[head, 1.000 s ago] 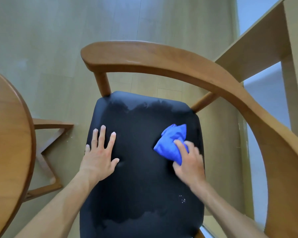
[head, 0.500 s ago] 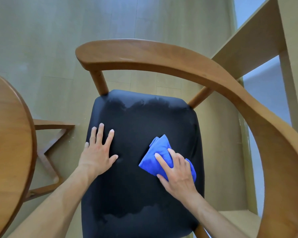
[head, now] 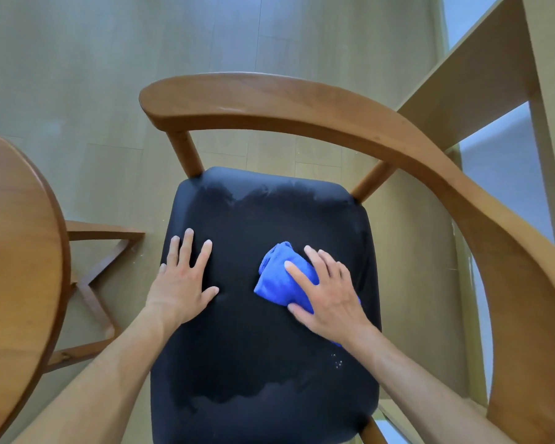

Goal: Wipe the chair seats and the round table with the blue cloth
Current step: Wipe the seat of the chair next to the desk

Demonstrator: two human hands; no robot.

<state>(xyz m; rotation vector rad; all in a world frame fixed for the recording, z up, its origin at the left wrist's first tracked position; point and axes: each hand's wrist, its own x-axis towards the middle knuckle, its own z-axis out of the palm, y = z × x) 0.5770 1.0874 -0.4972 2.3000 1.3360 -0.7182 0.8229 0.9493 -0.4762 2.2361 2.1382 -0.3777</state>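
Blue cloth [head: 281, 283] lies bunched on the black chair seat [head: 263, 363], right of centre, under the right hand [head: 327, 291], whose fingers [head: 297, 272] are spread and press it flat. The left hand [head: 181, 285] rests on the seat, fingers spread, bracing. Bunched this way, the cloth may skip the pale margins and the specks [head: 337, 363] near the wrist. The round tabletop [head: 16, 251] looks untouched.

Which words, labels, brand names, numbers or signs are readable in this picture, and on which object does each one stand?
There are none: no readable text on the blue cloth, the black chair seat, the wooden armrest, the round table or the floor.
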